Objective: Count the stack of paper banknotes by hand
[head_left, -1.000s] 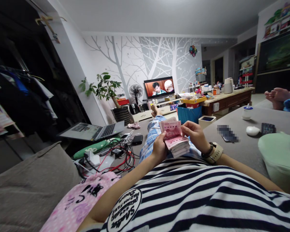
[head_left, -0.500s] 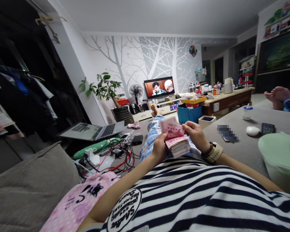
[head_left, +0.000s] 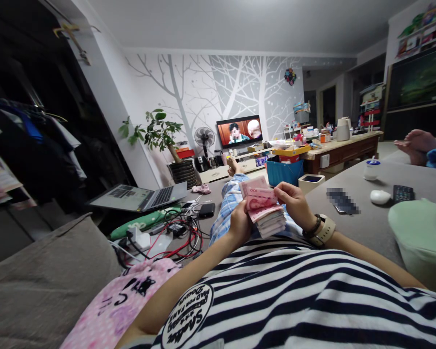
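Several pink banknotes point(head_left: 259, 196) marked 100 are held upright between my two hands. My left hand point(head_left: 240, 220) is closed around their left side, its thumb near the lower left corner. With thumb and fingertips, my right hand point(head_left: 294, 201) pinches the right edge of the notes. A thick stack of folded pink banknotes point(head_left: 269, 223) sits just below, at my lap, above the striped shirt point(head_left: 294, 281). A watch point(head_left: 323, 229) and a dark bracelet are on my right wrist. The left fingers are partly hidden behind the notes.
On the left are an open laptop point(head_left: 141, 196), tangled cables point(head_left: 189, 237) and a pink cloth point(head_left: 131, 295). A phone point(head_left: 341, 201), a white mouse point(head_left: 380, 197), a small jar point(head_left: 371, 169) and a pale green bin point(head_left: 417, 232) stand on the right. Another person's feet point(head_left: 417, 144) show farther right.
The upright notes have shifted slightly between my fingers, and more of the front note's face shows. Both hands stay in almost the same place. The other person's feet moved slightly left.
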`<action>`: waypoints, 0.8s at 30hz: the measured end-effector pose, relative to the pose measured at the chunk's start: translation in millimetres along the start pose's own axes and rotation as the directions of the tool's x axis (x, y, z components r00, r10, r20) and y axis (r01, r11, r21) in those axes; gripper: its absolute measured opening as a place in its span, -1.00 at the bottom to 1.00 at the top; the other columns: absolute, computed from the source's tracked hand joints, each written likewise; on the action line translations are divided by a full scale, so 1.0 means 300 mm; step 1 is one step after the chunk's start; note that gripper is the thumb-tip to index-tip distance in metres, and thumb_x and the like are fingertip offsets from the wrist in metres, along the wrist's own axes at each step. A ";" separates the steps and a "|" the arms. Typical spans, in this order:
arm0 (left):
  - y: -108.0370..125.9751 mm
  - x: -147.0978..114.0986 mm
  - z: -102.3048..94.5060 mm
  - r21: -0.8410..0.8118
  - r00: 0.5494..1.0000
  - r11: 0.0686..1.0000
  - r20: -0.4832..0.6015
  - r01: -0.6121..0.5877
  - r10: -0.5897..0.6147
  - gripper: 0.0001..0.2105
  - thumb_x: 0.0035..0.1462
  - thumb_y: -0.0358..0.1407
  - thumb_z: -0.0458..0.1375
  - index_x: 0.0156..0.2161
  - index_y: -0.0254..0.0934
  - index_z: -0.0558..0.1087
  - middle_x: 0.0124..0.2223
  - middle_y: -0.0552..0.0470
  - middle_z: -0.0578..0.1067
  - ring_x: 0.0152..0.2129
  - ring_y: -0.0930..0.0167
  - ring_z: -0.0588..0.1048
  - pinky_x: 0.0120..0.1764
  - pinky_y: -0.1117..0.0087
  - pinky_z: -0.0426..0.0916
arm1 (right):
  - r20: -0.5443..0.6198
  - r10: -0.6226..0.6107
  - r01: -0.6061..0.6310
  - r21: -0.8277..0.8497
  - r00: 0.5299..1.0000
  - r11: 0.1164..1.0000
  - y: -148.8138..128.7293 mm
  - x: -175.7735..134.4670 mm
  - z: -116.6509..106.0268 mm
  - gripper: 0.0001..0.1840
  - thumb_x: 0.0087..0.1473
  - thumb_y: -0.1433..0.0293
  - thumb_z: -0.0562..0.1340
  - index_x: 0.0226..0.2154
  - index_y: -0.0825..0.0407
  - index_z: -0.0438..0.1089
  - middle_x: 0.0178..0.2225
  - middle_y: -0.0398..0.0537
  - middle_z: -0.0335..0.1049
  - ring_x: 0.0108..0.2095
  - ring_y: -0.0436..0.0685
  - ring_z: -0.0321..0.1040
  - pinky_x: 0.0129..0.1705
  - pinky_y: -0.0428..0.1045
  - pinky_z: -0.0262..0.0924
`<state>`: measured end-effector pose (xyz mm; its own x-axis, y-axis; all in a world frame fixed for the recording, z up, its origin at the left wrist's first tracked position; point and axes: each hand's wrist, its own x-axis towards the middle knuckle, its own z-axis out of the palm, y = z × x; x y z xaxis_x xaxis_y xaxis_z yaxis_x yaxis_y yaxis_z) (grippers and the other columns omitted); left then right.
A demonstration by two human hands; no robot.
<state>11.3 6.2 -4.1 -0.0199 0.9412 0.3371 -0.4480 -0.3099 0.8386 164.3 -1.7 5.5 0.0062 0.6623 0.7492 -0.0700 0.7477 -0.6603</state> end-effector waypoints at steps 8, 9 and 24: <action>0.051 -0.053 0.017 0.263 0.992 0.960 -0.051 -0.097 0.114 -0.78 0.05 -0.39 0.01 -0.48 -0.31 0.49 -0.46 0.00 0.52 -0.45 0.39 0.38 -0.25 0.39 0.26 | 0.010 -0.024 0.024 0.003 1.000 1.000 0.010 0.001 -0.003 -0.66 0.09 0.20 0.17 -0.60 0.05 0.23 -0.62 -0.22 0.11 -0.56 -0.03 0.03 -0.49 -0.08 -0.05; 0.064 -0.066 0.025 0.267 0.992 0.959 -0.056 -0.092 0.110 -0.75 0.07 -0.39 -0.01 -0.49 -0.31 0.49 -0.48 0.00 0.51 -0.45 0.38 0.38 -0.24 0.39 0.25 | 0.011 -0.023 0.023 0.006 1.000 1.000 0.011 0.001 -0.003 -0.66 0.09 0.21 0.17 -0.60 0.05 0.23 -0.62 -0.22 0.11 -0.56 -0.04 0.03 -0.49 -0.08 -0.06; 0.093 -0.084 0.067 0.170 0.997 0.984 -0.053 -0.051 0.061 -0.73 0.06 -0.40 -0.04 -0.55 -0.27 0.46 -0.53 0.00 0.49 -0.48 0.37 0.38 -0.27 0.38 0.27 | 0.015 -0.011 0.010 0.025 1.000 1.000 0.011 0.002 -0.002 -0.68 0.09 0.24 0.17 -0.59 0.05 0.24 -0.62 -0.22 0.11 -0.56 -0.04 0.03 -0.50 -0.08 -0.07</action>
<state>17.3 -28.8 19.3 -0.0942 0.9263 0.3648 -0.2879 -0.3761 0.8807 164.6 1.1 3.7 -0.0082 0.6534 0.7570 -0.0951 0.7531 -0.6510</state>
